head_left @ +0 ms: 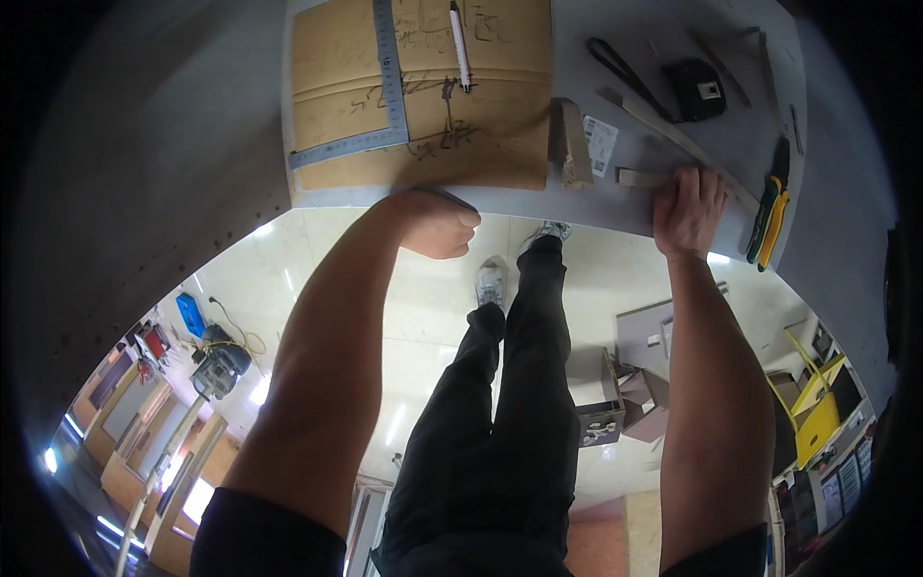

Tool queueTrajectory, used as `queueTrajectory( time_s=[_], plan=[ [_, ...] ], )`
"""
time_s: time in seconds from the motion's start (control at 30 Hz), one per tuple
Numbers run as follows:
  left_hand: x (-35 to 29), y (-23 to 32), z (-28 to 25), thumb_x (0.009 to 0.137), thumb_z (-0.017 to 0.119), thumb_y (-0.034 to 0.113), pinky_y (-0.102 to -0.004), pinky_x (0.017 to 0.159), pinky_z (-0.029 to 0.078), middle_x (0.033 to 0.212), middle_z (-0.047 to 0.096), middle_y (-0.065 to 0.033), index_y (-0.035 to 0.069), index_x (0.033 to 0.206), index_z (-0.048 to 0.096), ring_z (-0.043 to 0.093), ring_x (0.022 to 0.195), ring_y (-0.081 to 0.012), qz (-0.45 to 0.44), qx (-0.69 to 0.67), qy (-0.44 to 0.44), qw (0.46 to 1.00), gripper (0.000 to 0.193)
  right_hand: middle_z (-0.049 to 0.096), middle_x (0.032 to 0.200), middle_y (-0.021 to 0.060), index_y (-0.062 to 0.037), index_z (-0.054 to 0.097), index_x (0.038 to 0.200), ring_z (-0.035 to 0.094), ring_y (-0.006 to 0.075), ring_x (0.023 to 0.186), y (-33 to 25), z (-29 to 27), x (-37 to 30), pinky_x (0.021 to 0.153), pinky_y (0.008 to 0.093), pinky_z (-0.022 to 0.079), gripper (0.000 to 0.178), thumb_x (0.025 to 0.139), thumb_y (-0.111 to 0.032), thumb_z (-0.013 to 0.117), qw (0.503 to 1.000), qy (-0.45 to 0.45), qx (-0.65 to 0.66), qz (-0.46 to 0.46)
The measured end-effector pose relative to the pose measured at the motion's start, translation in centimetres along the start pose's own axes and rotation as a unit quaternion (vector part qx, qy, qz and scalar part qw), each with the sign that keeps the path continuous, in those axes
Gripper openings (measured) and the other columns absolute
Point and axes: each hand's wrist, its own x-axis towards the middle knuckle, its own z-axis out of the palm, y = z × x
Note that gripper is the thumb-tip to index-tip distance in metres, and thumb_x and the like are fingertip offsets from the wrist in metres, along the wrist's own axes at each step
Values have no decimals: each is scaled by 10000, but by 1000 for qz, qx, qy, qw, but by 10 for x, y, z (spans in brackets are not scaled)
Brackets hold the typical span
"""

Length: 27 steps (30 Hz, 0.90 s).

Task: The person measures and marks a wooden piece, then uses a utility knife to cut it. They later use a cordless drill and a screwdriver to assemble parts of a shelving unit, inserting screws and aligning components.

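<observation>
My left hand [440,227] is closed at the front edge of the grey board, just below the cardboard. A thin dark edge shows along its top, but what it holds is not clear. My right hand [689,213] has its fingers bent over the same edge, closed on the end of a short wooden strip [640,178]. A longer thin wooden strip [673,133] runs slantwise behind those fingers. Pliers with yellow and black handles [768,216] lie just right of that hand. Left of it stand a wooden block [574,144] and a white label [601,144].
On the grey board [615,58], a steel square [356,144] and a white pen [460,48] lie on marked brown cardboard [510,135]. A black tape measure [697,89] with a strap sits at the right. Below, dark box parts [615,394] and a yellow frame [814,404] stand on the floor.
</observation>
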Motion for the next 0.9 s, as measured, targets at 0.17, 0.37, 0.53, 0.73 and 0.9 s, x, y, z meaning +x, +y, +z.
queueTrajectory(
  time_s=[0.17,0.37,0.53,0.73,0.9],
  plan=[
    [-8,-6,1,804,588,295,-258,777,361,808,530,65,158,898,523,552,820,-116,7,-68,80,994,179,482,977,161,-106,476,932,497,365,951,-4,-1,1,832,489,394,140,871,-231,493,1000,-3,2,13],
    [2,0,5,812,589,278,-263,748,366,789,544,49,134,877,558,563,791,-117,44,-19,-18,999,162,487,996,164,-98,481,939,501,364,981,-3,-3,1,857,491,399,155,854,-224,511,1000,-20,0,23],
    [2,1,8,794,594,273,-256,732,363,733,536,62,137,831,559,559,762,-110,8,-8,26,1000,145,495,956,117,-128,518,914,500,327,935,-1,-1,2,801,472,402,189,753,-196,589,999,2,22,24],
    [2,8,12,781,597,274,-260,771,346,729,559,75,163,777,567,564,769,-104,-8,-23,24,999,114,494,973,132,-122,515,922,504,340,945,-4,3,3,804,483,403,174,764,-164,575,998,37,45,14],
    [4,1,8,809,589,274,-249,789,344,746,591,91,177,819,564,586,794,-88,37,-26,-9,999,101,475,957,146,-117,492,927,493,353,929,-3,-4,3,820,482,388,143,802,-165,541,999,-7,18,26]
  ],
)
